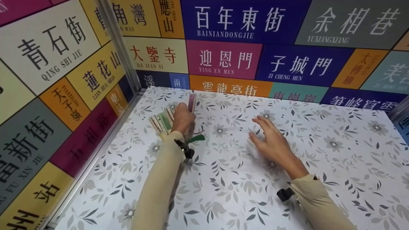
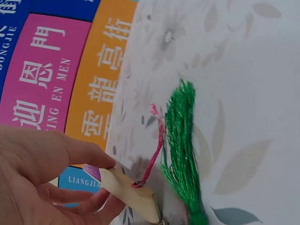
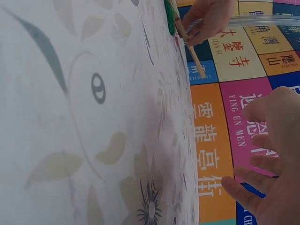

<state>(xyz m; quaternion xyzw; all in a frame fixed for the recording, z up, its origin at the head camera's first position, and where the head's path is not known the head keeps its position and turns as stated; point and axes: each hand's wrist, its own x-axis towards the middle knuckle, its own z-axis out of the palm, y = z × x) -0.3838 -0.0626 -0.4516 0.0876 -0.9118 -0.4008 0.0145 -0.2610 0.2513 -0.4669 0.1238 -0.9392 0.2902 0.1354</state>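
My left hand (image 1: pixel 184 118) grips a partly spread folding fan (image 1: pixel 164 120), with green, cream and reddish strips to its left and a pinkish-purple end stick pointing away. In the left wrist view, thumb and fingers of the left hand (image 2: pixel 51 178) pinch a pale wooden stick (image 2: pixel 131 194) of the fan. From that stick comes a thin pink cord (image 2: pixel 152 161), beside a green tassel (image 2: pixel 180 145). The left hand hides part of the fan. Over the table to the right, my right hand (image 1: pixel 271 140) is held with fingers spread and nothing in it.
A white tabletop (image 1: pixel 230 185) with grey leaf and flower print lies below both hands. Panels of coloured street-name signs (image 1: pixel 223 59) rise along its back and left edges. A metal strip (image 1: pixel 123 54) runs up the corner between them.
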